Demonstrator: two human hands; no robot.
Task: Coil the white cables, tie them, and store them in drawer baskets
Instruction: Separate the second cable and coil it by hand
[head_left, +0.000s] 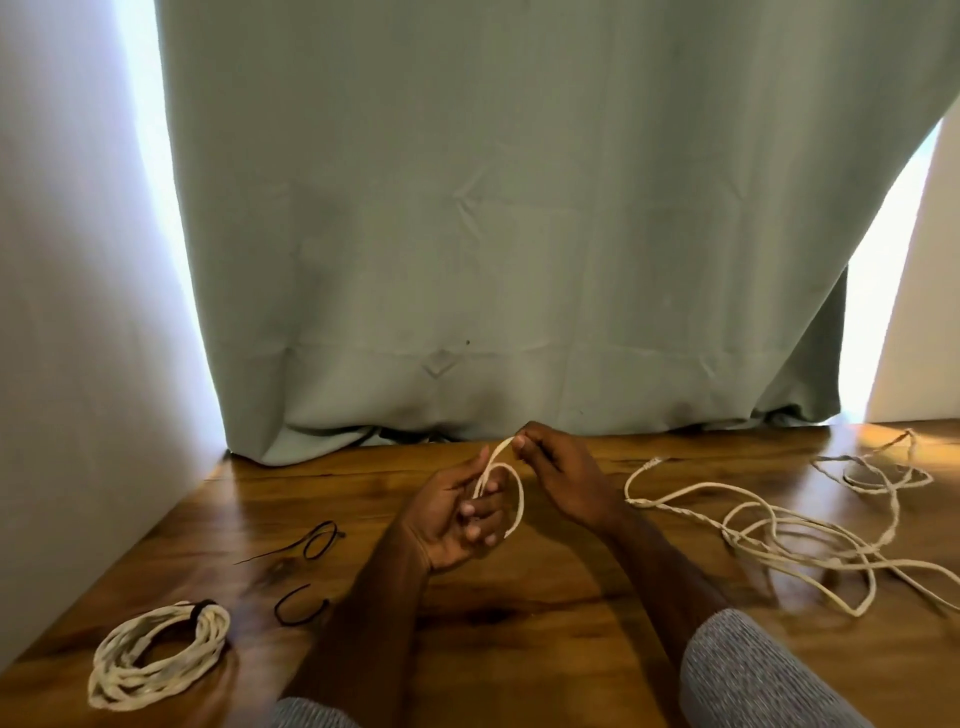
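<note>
White cable (511, 486), short loop, held up above the wooden table (545, 597) at centre, between both hands. Left hand (457, 519): palm turned up, fingers curled loosely with the loop running across and around them, so it is grasping the cable. Right hand (558, 475): thumb and fingertips pinched on the cable's upper end, just above the left hand; the two hands nearly touch. Whether this loop joins the loose cable to the right cannot be told. Loose white cable (769, 530): long, uncoiled, sprawled in overlapping bends on the table right of the hands, one frayed end pointing toward the curtain. Second loose tangle (883, 473) further right, near the table's far edge. Finished coil (156, 654) lies flat at the near-left of the table, bound at its top by a dark tie; well apart from the hands. Two black ties on the table between coil and hands: one looped tie (317, 540) with a long tail, one open curved tie (298, 605) nearer the coil. Grey sleeves (753, 675) on both forearms. Pale green curtain (493, 234) hangs behind the table, its hem resting on the far edge; bright light shows at both sides of it.
</note>
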